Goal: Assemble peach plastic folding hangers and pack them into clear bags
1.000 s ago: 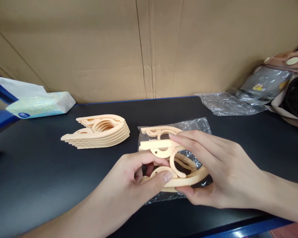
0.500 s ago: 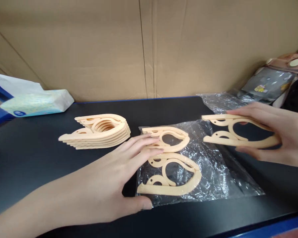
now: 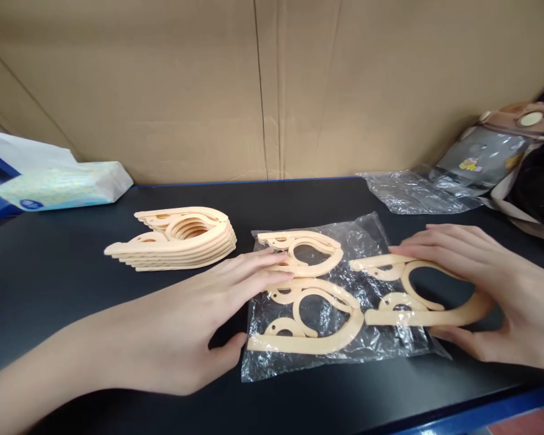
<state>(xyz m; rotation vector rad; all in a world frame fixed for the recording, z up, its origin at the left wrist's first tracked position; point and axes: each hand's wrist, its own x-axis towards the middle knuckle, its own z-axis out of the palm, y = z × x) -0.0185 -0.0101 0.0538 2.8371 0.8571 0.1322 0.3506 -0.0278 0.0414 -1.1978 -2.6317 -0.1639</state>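
My right hand grips a cream folding clothes hanger, fingers along its far edge and thumb at its near edge, over the right part of a clear plastic bag. Two folded hangers lie at the bag, one behind the other; they seem to be inside it. My left hand is open, its fingertips resting on the farther hanger and the bag's left side, thumb apart. Left of the bag sits a neat stack of several matching hangers.
The black table backs onto a cardboard wall. A tissue pack lies at the back left. Another clear bag is at the back right, beside a clear bottle with a brown top and a dark object.
My right hand has brought its hanger left and nearer, down over the bag's right part. My left thumb has drawn back slightly; its fingers stay on the bag.
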